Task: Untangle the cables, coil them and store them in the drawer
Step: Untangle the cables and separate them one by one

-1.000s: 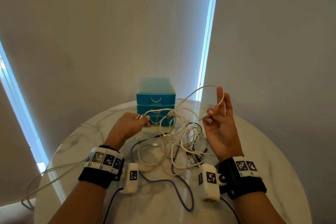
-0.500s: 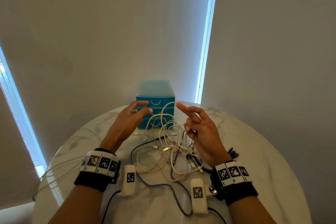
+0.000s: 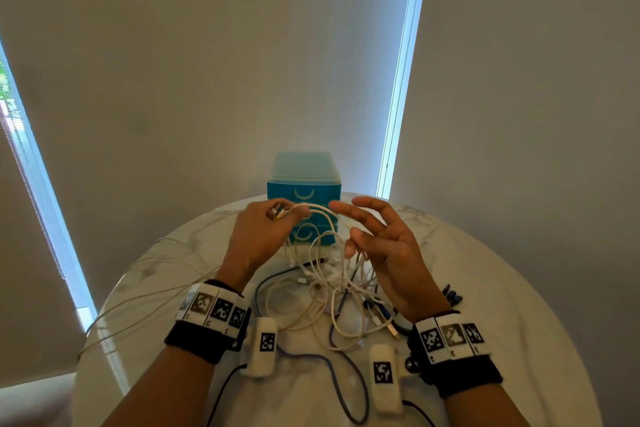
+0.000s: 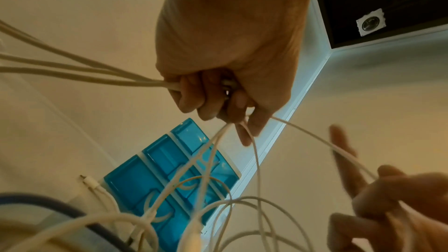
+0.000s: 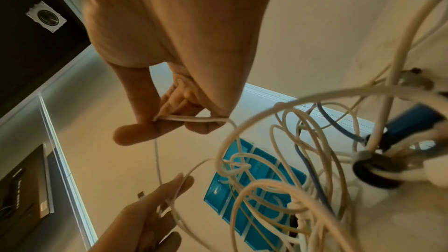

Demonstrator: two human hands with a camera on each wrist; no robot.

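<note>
Left hand (image 3: 258,239) fisted round cable (image 3: 317,209) end; right hand (image 3: 384,253) pinched same cable. Risk: tugging against tangle (image 3: 332,288) tightened knots.

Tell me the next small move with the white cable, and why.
Probably draw the white cable up and out of the tangle. The left hand grips its plug end, the right hand pinches a strand of it, and the rest still loops through the pile on the table before the shut drawers.

Tangled white and blue cables (image 3: 332,291) heap on the table before the closed blue drawer unit (image 3: 304,192).
</note>
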